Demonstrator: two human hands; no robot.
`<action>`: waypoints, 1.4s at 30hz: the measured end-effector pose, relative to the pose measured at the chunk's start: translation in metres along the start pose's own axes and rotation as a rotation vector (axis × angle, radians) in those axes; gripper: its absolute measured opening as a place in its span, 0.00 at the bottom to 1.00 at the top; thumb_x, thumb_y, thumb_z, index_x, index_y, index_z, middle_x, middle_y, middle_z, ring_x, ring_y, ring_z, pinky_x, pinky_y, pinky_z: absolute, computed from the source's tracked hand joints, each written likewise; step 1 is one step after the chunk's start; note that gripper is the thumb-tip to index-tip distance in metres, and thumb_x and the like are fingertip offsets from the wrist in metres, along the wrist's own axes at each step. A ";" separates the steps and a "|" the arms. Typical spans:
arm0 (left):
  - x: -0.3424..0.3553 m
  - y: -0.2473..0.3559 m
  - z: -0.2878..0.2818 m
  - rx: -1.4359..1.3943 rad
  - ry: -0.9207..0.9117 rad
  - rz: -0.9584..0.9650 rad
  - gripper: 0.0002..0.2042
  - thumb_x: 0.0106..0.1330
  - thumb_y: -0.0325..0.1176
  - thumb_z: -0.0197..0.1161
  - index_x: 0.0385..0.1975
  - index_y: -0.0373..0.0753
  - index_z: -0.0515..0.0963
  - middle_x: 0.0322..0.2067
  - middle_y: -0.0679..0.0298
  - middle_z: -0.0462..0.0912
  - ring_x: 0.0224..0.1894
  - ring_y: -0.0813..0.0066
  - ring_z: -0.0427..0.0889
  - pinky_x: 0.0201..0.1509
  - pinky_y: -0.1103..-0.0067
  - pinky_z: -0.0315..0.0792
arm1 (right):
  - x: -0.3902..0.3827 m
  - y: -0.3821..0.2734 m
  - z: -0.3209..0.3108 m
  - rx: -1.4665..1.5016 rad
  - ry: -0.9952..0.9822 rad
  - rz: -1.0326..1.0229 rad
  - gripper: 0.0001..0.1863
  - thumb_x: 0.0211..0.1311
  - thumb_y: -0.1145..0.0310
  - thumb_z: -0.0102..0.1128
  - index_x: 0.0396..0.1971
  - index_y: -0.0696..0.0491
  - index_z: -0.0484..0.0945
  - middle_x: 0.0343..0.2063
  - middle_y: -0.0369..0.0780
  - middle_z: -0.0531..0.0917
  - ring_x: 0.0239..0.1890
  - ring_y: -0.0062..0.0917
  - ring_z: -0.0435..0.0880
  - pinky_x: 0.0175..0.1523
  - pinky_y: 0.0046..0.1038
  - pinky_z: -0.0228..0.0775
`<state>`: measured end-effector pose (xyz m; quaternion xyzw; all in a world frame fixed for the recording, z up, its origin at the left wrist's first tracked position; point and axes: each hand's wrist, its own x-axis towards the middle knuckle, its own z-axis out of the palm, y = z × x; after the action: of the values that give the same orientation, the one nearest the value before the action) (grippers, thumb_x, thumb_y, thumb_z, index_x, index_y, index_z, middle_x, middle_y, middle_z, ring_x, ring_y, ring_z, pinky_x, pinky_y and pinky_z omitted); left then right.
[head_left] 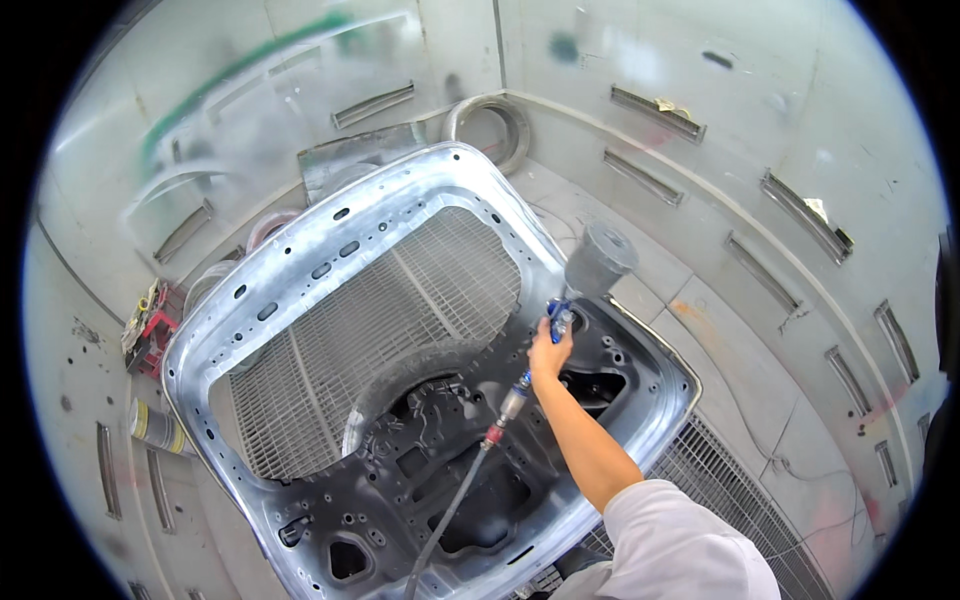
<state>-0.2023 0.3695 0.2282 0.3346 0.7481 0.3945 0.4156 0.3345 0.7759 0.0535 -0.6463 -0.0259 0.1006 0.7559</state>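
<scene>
- My right hand [549,354] is near the middle of the frame, a little to the right. Its fingers are wrapped tight around the handle of a spray gun [572,300].
- The spray gun has a blue body and a grey cup [600,258] on top — the cup sits just above my hand.
- A thin hose [455,505] hangs from the bottom of the gun and runs down to the lower middle of the frame.
- The gun is over a big metal car door frame [300,270] that fills the middle of the frame. Its upper part is shiny silver, and its lower part is dark grey with lots of holes.
- I can see a floor grate [330,350] through the big window hole in the door frame.
- My arm has a white sleeve [680,545] at the lower right.
- I cannot see my left hand at all.
- At the left edge there is a red box [152,330], and a spray can [155,425] lies a bit below it — both well apart from the gun.
</scene>
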 end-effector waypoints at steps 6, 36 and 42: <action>0.001 -0.011 -0.054 -0.031 -0.154 -0.005 0.19 0.59 0.29 0.66 0.49 0.28 0.74 0.42 0.56 0.80 0.42 0.70 0.77 0.46 0.72 0.73 | -0.040 -0.036 -0.127 0.045 0.197 0.025 0.20 0.63 0.70 0.60 0.55 0.54 0.72 0.13 0.35 0.72 0.12 0.19 0.70 0.15 0.26 0.62; -0.068 -0.289 -0.021 0.866 -0.610 0.266 0.13 0.58 0.32 0.63 0.41 0.34 0.81 0.30 0.51 0.84 0.32 0.54 0.81 0.37 0.65 0.73 | -0.016 -0.219 -0.424 0.099 -0.609 0.101 0.18 0.69 0.58 0.54 0.47 0.57 0.74 0.36 0.42 0.82 0.34 0.26 0.83 0.22 0.27 0.77; -0.213 -0.244 0.191 0.567 -0.552 -0.274 0.14 0.60 0.35 0.63 0.42 0.35 0.81 0.30 0.50 0.84 0.32 0.52 0.83 0.36 0.63 0.73 | 0.134 -0.226 -0.448 -0.067 -0.877 0.154 0.20 0.69 0.53 0.52 0.48 0.54 0.72 0.38 0.42 0.81 0.39 0.28 0.81 0.24 0.29 0.77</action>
<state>0.0164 0.1392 0.0270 0.4265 0.7250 0.0097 0.5407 0.5683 0.3330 0.1904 -0.5666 -0.2993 0.4202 0.6425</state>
